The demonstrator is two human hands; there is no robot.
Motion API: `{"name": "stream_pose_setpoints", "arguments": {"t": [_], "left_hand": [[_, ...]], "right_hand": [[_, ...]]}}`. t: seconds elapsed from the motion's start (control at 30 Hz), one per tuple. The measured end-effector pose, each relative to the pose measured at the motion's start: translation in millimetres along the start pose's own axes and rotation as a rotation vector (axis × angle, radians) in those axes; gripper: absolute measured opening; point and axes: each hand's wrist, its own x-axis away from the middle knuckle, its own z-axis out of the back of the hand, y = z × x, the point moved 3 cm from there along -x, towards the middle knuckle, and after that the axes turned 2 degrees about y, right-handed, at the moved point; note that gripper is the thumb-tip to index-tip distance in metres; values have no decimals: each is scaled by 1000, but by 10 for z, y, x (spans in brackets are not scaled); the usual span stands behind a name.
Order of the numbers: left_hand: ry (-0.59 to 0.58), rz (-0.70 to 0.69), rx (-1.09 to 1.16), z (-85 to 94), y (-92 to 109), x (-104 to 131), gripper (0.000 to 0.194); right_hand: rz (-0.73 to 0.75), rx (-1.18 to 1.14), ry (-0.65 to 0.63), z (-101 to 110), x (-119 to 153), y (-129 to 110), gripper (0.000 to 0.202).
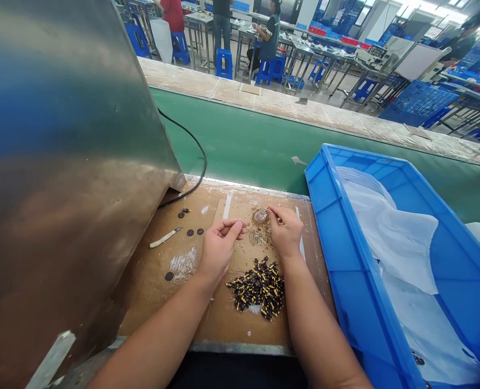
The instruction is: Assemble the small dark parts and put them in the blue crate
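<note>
My left hand [221, 241] is closed in a pinch above the cardboard, its fingertips pointing right. Whatever it holds is too small to make out. To its right, my right hand [285, 229] pinches with thumb and forefinger beside a clear round piece [261, 216] on the board. Its fingertips also hide anything between them. Closer to me lies a pile of small black parts with yellow ends [256, 286]. Small crumbs are scattered around a rough round patch [258, 237] between the hands.
On the left lie a white-handled knife [166, 237] and several black discs [169, 276]. A large metal housing [73, 162] stands at left, with a black cable [201, 146] behind. At right is a blue crate [349, 227] holding white sheets [389, 216]. Beyond the green belt [243, 135], people work.
</note>
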Motion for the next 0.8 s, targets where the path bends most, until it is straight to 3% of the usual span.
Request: {"name": "stream_pose_setpoints", "arguments": {"t": [0.8], "left_hand": [[-12,-5,-2,-23,17,11,34]], "right_hand": [[161,24,28,-37,-7,-17,22]]}}
